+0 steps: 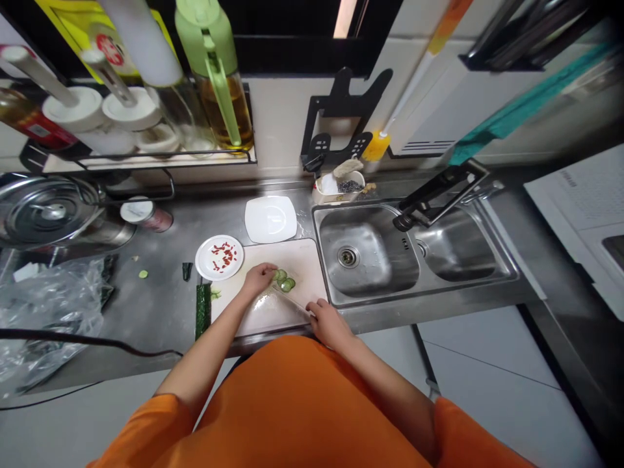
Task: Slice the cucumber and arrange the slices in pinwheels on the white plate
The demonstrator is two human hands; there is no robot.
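Note:
Green cucumber slices [285,281] lie in a small cluster on the white cutting board [307,260]. My left hand [258,279] is at the left end of the cluster, its fingers closed together on the slices. My right hand [331,323] is over the board's right front edge, wrapped round the handle of a knife [291,301]. The thin blade points left, just in front of the slices; the handle is mostly hidden. A dark green piece of cucumber [203,311] lies along the board's left edge, beside some pale green scraps [215,295].
A white plate with chopped red pieces [199,260] overlaps the board's back left corner. Behind the board is a square white plate [258,218]. The double sink [365,296] adjoins on the right. Plastic bags [63,305] and a lidded pot [104,227] are at left.

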